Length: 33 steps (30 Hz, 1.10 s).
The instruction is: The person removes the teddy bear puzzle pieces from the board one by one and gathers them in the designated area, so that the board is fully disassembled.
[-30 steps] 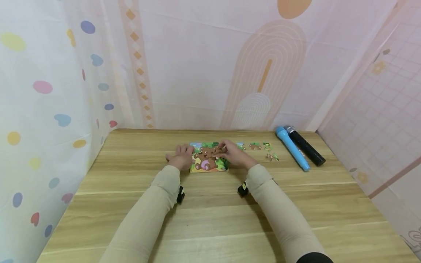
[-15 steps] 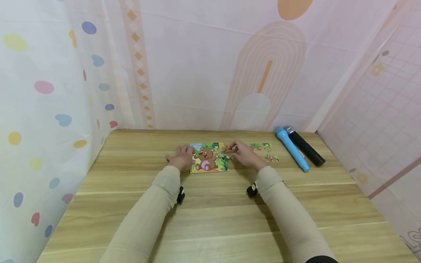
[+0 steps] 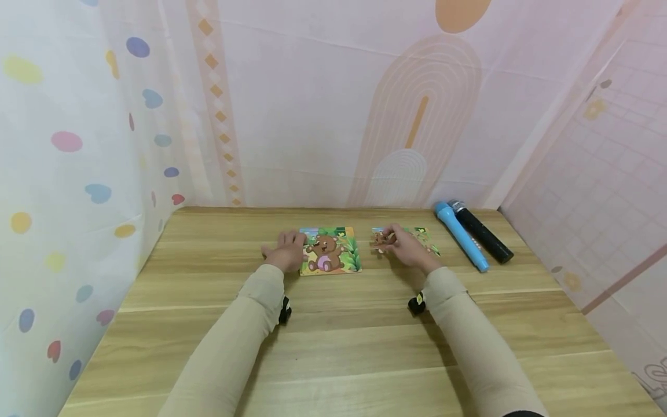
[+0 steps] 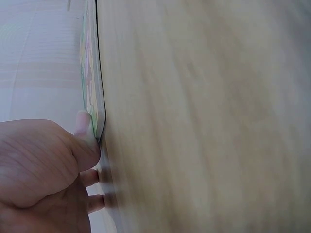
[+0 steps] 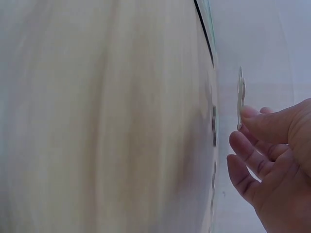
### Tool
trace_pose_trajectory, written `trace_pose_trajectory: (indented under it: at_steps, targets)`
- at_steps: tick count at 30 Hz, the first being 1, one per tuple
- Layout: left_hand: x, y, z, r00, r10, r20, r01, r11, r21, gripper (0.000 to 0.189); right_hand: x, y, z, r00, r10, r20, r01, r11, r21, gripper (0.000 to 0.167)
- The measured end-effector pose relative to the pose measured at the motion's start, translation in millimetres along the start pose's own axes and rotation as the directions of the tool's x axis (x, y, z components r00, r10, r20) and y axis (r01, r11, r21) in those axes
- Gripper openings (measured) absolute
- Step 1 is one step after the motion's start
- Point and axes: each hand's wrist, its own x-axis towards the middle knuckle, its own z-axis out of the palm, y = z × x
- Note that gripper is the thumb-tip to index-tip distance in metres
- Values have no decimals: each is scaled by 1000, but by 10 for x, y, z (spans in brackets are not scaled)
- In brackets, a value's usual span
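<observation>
A picture puzzle board (image 3: 327, 255) with a brown bear on it lies flat at the back middle of the table. At its left edge rests my left hand (image 3: 286, 252), fingers spread. In the left wrist view, the thumb (image 4: 86, 128) presses on the board's near corner while other fingertips touch the tabletop. To the right of the board, my right hand (image 3: 409, 248) pinches a thin puzzle piece (image 5: 241, 94) between thumb and fingers. The right wrist view shows this piece edge-on, held above the table. The hand partly covers it in the head view.
Several loose puzzle pieces (image 3: 422, 233) lie right of the right hand, partly hidden behind it. Further right, a blue microphone (image 3: 462, 237) and a black microphone (image 3: 482, 233) lie side by side. Patterned cloth (image 3: 292, 116) hangs along the wooden table's (image 3: 333, 359) back edge.
My right hand has moved right, from over the board to beside the loose pieces, carrying the puzzle piece. The left hand has stayed at the board's left edge.
</observation>
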Motion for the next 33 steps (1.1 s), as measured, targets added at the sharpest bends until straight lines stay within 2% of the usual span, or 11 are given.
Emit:
trace_pose_trajectory:
  at_steps: [3,9,16,29,33]
  targets:
    - [-19,7,-10,1000,2,-1,-2,1000,-2,48,-25,68,-45,1000,1,-16,-1,1000,0,27]
    - [48,-11,17,1000,-17,17,17,1000,-1,50,-109,162,-142,999,3,-44,-4,1000,-28,26]
    - [80,-20,33,1000,-23,2,23,1000,-11,49,-168,280,-243,998,30,-54,-31,999,-17,24]
    - [110,-48,61,1000,-6,-10,6,1000,-14,50,-211,367,-294,997,27,-79,-32,997,-67,22]
    - [79,-30,48,1000,-6,-4,6,1000,-12,49,-210,396,-308,997,36,-69,-42,995,-90,21]
